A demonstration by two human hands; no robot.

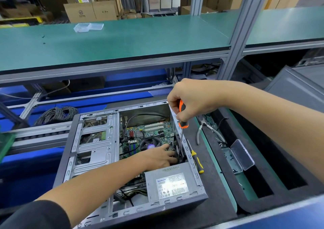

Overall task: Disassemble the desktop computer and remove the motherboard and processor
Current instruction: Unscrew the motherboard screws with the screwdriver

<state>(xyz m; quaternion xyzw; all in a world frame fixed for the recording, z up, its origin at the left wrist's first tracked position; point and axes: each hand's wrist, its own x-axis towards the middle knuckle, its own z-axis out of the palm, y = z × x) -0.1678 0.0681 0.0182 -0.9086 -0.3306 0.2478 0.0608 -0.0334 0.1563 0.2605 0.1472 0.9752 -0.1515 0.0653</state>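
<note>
An open desktop computer case [94,151] lies on its side on the black mat. Inside it I see the green motherboard [154,130], a round black CPU fan [149,145] and a grey power supply [168,183] at the near corner. My right hand [191,102] is shut on an orange-and-black screwdriver [182,121], held upright with its shaft reaching down inside the case by the right wall. My left hand [161,156] reaches into the case beside the fan, fingers curled around the screwdriver's tip area; what they touch is hidden.
A yellow-handled screwdriver [197,160] lies on the mat right of the case. Grey pliers [201,132] and a clear plastic box [242,154] lie further right. A coil of grey cable [56,113] sits behind the case. A green shelf [122,41] runs overhead with a clear box [87,27].
</note>
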